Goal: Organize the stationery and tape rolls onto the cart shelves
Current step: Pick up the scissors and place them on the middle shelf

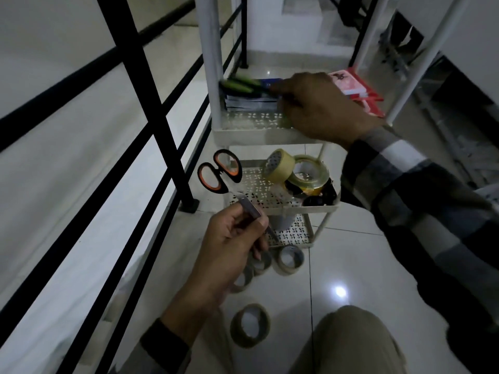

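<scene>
Right hand: my right hand, in the upper middle of the frame, is reaching onto the white perforated top shelf of the cart, fingers curled and pinching the blue end of the green-handled tool lying on the stack of dark booklets.
Doing it well: I am judging it best to lay the tool flat along the stack, parallel to the shelf edge, and let go only once it is resting there.
Left hand: my left hand, lower middle, is gripping the closed blades of the orange-and-black scissors, handles pointing up toward the middle shelf.
Tape: the cream masking tape roll and the clear tape roll are sitting touching on the middle shelf; four brown tape rolls are waiting on the floor tiles by my knee.
Hard to tell: motion blur is hiding what the green tool is; my palm is covering part of the top shelf; the red-and-pink item behind my hand is partly hidden.
</scene>
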A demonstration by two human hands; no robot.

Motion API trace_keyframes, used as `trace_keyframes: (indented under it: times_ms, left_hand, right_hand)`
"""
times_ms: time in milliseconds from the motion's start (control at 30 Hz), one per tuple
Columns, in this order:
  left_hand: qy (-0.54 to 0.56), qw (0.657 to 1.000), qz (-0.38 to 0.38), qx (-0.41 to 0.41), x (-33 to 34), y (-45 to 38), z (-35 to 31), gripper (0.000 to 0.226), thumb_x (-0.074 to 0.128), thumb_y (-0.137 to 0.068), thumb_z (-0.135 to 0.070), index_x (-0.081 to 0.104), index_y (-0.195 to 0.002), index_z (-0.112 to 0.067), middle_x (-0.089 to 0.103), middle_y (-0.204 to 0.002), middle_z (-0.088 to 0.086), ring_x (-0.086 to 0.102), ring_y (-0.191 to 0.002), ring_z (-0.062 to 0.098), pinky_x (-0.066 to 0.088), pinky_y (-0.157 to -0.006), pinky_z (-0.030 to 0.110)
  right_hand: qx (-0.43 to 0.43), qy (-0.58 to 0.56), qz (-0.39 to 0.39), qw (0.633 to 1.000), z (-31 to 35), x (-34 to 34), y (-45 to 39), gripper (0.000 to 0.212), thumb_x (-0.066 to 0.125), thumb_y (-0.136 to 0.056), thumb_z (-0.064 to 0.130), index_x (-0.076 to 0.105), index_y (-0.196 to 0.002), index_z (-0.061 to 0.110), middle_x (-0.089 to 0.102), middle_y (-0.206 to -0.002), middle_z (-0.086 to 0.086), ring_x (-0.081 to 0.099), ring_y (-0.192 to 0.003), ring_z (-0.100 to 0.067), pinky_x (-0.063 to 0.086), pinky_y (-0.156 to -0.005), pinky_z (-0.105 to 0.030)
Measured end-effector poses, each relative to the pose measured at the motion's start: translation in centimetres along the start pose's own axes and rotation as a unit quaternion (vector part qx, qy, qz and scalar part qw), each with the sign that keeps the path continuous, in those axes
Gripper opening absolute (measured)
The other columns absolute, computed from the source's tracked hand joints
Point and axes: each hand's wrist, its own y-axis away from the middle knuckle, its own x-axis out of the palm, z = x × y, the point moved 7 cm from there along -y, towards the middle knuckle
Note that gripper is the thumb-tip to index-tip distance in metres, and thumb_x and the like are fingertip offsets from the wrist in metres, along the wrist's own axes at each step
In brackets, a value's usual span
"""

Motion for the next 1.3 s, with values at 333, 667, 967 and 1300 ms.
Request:
trace_keyframes:
  times_ms: [333,667,967,1300]
  left_hand:
    - [-0.026,1.0,-0.014,-0.005,-1.6,-0.3,0.4,0.01,0.065,-0.103,-0.007,0.073,-0.096,-0.009,0.071,-0.088,0.027,0.063,-0.07,0.026,0.05,-0.063,0.038]
    - [-0.048,0.999,0.01,0.016,-0.3,-1.3,-0.7,0.01,0.067,-0.102,-0.014,0.075,-0.097,-0.014,0.073,-0.086,0.023,0.062,-0.07,0.022,0.049,-0.062,0.033]
    - [-0.059,0.997,0.008,0.045,2.4,-4.1,-4.1,0.01,0.067,-0.103,-0.018,0.073,-0.096,-0.013,0.068,-0.066,0.004,0.064,-0.061,0.013,0.051,-0.061,0.032]
    - [-0.098,0.989,0.055,0.096,4.5,-7.8,-8.6,0.009,0.066,-0.102,-0.009,0.072,-0.097,-0.015,0.074,-0.08,0.003,0.068,-0.063,0.014,0.053,-0.056,0.026]
  right_hand:
    - [0.033,-0.01,0.082,0.996,-0.7,2.0,-2.2,0.015,0.075,-0.089,0.023,0.075,-0.103,0.03,0.07,-0.117,0.0,0.064,-0.11,-0.022,0.051,-0.093,-0.032]
    - [-0.044,0.074,0.144,0.986,0.6,1.7,-0.5,0.041,0.052,-0.097,0.008,0.074,-0.124,0.031,0.06,-0.136,-0.004,0.054,-0.128,-0.026,0.041,-0.112,-0.038]
    - [0.009,-0.199,0.072,0.977,4.0,-0.9,5.3,0.043,0.078,-0.087,0.046,0.067,-0.124,0.026,0.077,-0.086,0.011,0.072,-0.076,0.004,0.056,-0.067,-0.013]
    - [0.049,-0.218,-0.055,0.973,2.1,-3.2,5.6,0.018,0.079,-0.09,0.008,0.076,-0.107,0.013,0.078,-0.092,0.002,0.077,-0.082,-0.005,0.065,-0.077,-0.031]
